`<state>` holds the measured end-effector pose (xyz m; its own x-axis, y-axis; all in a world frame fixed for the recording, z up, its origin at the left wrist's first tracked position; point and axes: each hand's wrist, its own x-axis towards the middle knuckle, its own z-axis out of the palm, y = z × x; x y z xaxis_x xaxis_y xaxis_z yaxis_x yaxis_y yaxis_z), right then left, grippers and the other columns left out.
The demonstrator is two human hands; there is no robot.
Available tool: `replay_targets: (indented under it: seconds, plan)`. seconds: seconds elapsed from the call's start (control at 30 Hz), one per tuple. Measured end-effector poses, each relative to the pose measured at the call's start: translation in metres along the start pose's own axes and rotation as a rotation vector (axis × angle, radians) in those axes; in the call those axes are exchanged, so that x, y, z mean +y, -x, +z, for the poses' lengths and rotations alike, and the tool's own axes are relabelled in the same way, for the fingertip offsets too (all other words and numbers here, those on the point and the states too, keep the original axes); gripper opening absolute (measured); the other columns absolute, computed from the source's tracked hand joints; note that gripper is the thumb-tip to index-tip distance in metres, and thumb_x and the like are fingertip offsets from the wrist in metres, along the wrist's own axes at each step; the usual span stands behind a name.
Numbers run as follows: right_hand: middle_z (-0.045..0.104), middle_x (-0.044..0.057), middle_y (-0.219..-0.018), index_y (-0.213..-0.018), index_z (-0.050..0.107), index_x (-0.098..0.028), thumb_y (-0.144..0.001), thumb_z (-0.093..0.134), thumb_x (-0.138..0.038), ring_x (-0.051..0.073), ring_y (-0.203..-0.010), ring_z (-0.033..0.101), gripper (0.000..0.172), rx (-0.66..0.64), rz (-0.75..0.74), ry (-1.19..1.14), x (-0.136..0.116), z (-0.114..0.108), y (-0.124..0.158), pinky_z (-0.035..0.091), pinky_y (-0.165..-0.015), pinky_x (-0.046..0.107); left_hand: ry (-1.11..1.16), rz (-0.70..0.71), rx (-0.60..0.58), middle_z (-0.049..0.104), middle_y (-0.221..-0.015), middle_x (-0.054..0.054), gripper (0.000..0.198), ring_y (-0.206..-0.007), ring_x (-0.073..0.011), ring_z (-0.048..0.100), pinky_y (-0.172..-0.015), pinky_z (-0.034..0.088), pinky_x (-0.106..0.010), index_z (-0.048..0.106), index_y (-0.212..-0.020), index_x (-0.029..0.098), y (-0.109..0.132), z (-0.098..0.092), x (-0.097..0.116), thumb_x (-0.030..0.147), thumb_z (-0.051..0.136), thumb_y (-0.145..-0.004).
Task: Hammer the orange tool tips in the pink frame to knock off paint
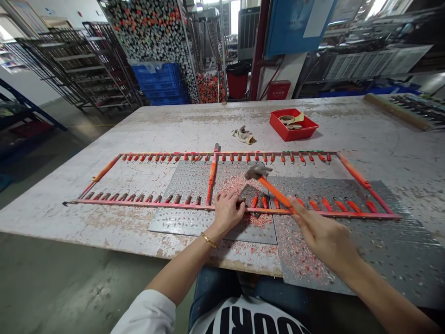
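Note:
A long rectangular frame coated in orange-red paint lies across the table, with rows of small hooks along both rails. My left hand is closed on the near rail beside a small dark block and pinches something I cannot make out. My right hand grips the orange handle of a hammer. The hammer's metal head is raised just above the frame's middle. Orange-red paint chips litter the grey perforated metal sheets under the frame.
A red tray with tape rolls and a crumpled glove sit beyond the frame. The worn white table ends near my lap. Metal racks, blue crates and stacked rods stand behind. Another rack lies at the far right.

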<state>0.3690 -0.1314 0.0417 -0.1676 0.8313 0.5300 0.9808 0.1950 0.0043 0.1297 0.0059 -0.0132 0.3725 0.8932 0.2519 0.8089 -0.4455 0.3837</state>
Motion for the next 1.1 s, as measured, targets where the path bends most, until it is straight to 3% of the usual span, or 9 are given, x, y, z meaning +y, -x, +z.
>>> replay_targets:
  seconds: [0.1,0.2,0.37,0.47,0.7,0.8,0.93,1.0,1.1]
  plan:
    - [0.071,-0.003,-0.069,-0.153,0.050,-0.027,-0.108,0.036,-0.025,0.013,-0.048,0.061,0.048,-0.097,-0.067,0.016,-0.002,0.019,0.014,0.037,-0.045,0.026,-0.029,-0.019,-0.029,0.072,-0.092,-0.004,0.015,-0.096,-0.0258,0.060,-0.096,0.036,-0.046,0.064,-0.078,0.021,-0.001,-0.004,0.002,0.029,0.064,-0.091]
    - [0.075,-0.003,-0.076,-0.156,0.046,-0.030,-0.108,0.037,-0.027,0.014,-0.051,0.064,0.049,-0.170,-0.053,0.024,0.002,0.019,0.022,0.040,-0.048,0.027,-0.019,-0.002,-0.055,0.072,-0.091,-0.004,0.019,-0.095,-0.0248,0.060,-0.096,0.036,-0.045,0.062,-0.073,0.021,-0.003,-0.005,0.002,0.027,0.061,-0.092]
    - [0.069,-0.004,-0.070,-0.160,0.038,-0.029,-0.107,0.045,-0.028,0.012,-0.053,0.061,0.054,0.010,0.004,-0.074,0.003,-0.013,0.005,0.041,-0.054,0.026,0.004,-0.022,-0.038,0.072,-0.089,-0.003,0.020,-0.095,-0.0238,0.060,-0.100,0.036,-0.044,0.062,-0.072,0.021,-0.003,-0.005,0.001,0.027,0.063,-0.091]
    - [0.066,-0.004,-0.069,-0.162,0.035,-0.025,-0.105,0.051,-0.027,0.012,-0.053,0.060,0.059,0.110,0.036,-0.089,-0.002,-0.012,0.000,0.042,-0.056,0.026,0.008,-0.014,-0.043,0.072,-0.088,-0.002,0.019,-0.094,-0.0228,0.059,-0.100,0.036,-0.044,0.063,-0.073,0.022,-0.001,-0.005,0.000,0.024,0.061,-0.091]
    - [0.072,-0.004,-0.072,-0.160,0.038,-0.033,-0.106,0.038,-0.028,0.013,-0.051,0.063,0.054,-0.158,-0.041,0.035,-0.001,0.023,0.028,0.040,-0.046,0.025,0.012,0.048,-0.015,0.073,-0.091,-0.003,0.022,-0.097,-0.0225,0.059,-0.105,0.033,-0.046,0.069,-0.078,0.023,0.007,-0.005,-0.005,0.029,0.059,-0.096]
    - [0.074,-0.004,-0.078,-0.162,0.034,-0.034,-0.106,0.041,-0.028,0.013,-0.054,0.064,0.057,-0.123,-0.041,0.000,0.001,0.003,0.021,0.043,-0.050,0.026,0.042,0.057,-0.009,0.073,-0.093,-0.002,0.021,-0.100,-0.0225,0.059,-0.109,0.031,-0.048,0.073,-0.082,0.024,0.012,-0.006,-0.006,0.029,0.059,-0.097]
    - [0.071,-0.003,-0.076,-0.166,0.023,-0.030,-0.104,0.050,-0.022,0.012,-0.056,0.062,0.067,0.047,-0.017,-0.103,-0.006,-0.021,0.001,0.045,-0.059,0.026,0.090,0.056,0.002,0.073,-0.099,-0.003,0.021,-0.105,-0.0228,0.058,-0.111,0.029,-0.050,0.077,-0.088,0.026,0.018,-0.007,-0.008,0.033,0.060,-0.098]
    - [0.071,-0.003,-0.076,-0.167,0.019,-0.029,-0.104,0.053,-0.022,0.013,-0.057,0.063,0.072,0.080,-0.028,-0.079,-0.010,-0.016,0.000,0.045,-0.060,0.026,0.113,0.057,0.003,0.073,-0.102,-0.003,0.022,-0.106,-0.0229,0.058,-0.112,0.029,-0.051,0.078,-0.089,0.026,0.019,-0.007,-0.010,0.036,0.061,-0.099]
    - [0.069,-0.005,-0.071,-0.167,0.018,-0.031,-0.107,0.043,-0.025,0.013,-0.049,0.060,0.066,-0.021,-0.105,0.042,-0.008,0.006,0.013,0.040,-0.050,0.027,0.136,0.056,0.001,0.072,-0.102,-0.004,0.020,-0.104,-0.0228,0.058,-0.111,0.031,-0.050,0.079,-0.090,0.026,0.019,-0.004,-0.012,0.037,0.064,-0.097]
